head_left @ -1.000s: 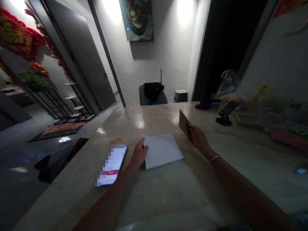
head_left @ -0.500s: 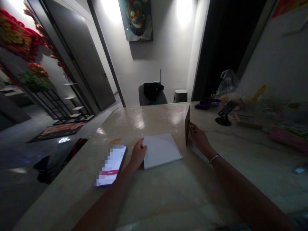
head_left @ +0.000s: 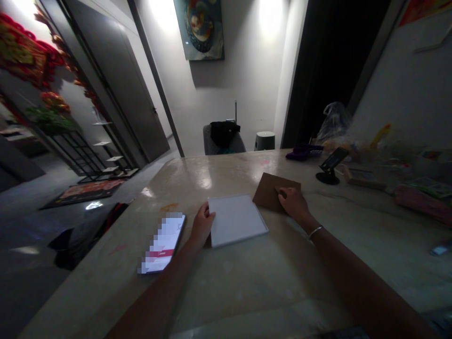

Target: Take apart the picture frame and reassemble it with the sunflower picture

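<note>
A flat white rectangular panel with a thin raised rim lies on the table in front of me. My left hand is closed around its left edge, the thumb near the top surface and the other fingers partly hidden. To the right, my right hand pinches a thin brown board near its middle. What the fingertips grip on that board is too small to make out. The brown board leans at a slant, its left corner close to the white panel's right edge. A bracelet circles my right wrist.
On the marble-like table, a lit phone lies left of my left arm. A black phone stand, a purple item, and plastic bags sit at the back right. A chair stands beyond the far edge.
The brown board has turned from nearly edge-on and upright to showing its broad face, tipped lower. My right hand has turned with it; my left hand and the white panel look unchanged.
</note>
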`<state>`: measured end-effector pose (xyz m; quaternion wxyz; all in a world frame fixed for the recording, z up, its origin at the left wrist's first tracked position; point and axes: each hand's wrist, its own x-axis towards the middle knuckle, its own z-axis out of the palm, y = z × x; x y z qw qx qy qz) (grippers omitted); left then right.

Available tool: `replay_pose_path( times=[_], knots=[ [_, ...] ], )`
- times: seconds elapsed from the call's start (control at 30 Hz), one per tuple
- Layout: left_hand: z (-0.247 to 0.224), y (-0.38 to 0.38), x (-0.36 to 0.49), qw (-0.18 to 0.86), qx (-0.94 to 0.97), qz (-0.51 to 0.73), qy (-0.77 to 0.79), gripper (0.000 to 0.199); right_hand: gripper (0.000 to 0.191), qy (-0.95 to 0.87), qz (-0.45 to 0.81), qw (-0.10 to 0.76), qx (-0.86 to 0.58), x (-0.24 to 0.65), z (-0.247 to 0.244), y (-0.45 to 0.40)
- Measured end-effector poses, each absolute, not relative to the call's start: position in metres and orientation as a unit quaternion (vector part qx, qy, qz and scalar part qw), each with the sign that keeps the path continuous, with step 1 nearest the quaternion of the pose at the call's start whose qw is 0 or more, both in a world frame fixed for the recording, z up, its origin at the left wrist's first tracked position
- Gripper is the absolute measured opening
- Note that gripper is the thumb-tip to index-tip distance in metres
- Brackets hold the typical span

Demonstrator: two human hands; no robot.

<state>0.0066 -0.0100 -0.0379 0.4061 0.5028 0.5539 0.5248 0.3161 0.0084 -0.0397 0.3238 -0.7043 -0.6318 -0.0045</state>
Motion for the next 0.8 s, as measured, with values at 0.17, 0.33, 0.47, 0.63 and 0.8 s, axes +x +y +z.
replay_pose_path(
  times=[0.17, 0.33, 0.47, 0.63, 0.8],
  knots=[
    [-0.033, -0.012, 0.006, 0.486, 0.444, 0.534, 0.53, 0.042, 0.025, -0.639, -0.02, 0.25, -0.727, 0.313, -0.043, 0.004],
    [-0.03, -0.015, 0.009, 0.552, 0.4, 0.534, 0.5, 0.046, 0.026, -0.736, -0.018, 0.299, -0.607, 0.287, -0.037, -0.004],
    [-0.027, -0.018, 0.013, 0.613, 0.369, 0.515, 0.472, 0.04, 0.023, -0.801, 0.052, 0.312, -0.509, 0.253, -0.037, -0.02],
    [-0.02, -0.021, 0.02, 0.645, 0.367, 0.488, 0.459, 0.036, 0.024, -0.826, 0.058, 0.276, -0.488, 0.234, -0.044, -0.03],
    [-0.014, -0.025, 0.024, 0.657, 0.396, 0.47, 0.437, 0.039, 0.025, -0.823, 0.061, 0.265, -0.498, 0.238, -0.047, -0.027]
  ],
)
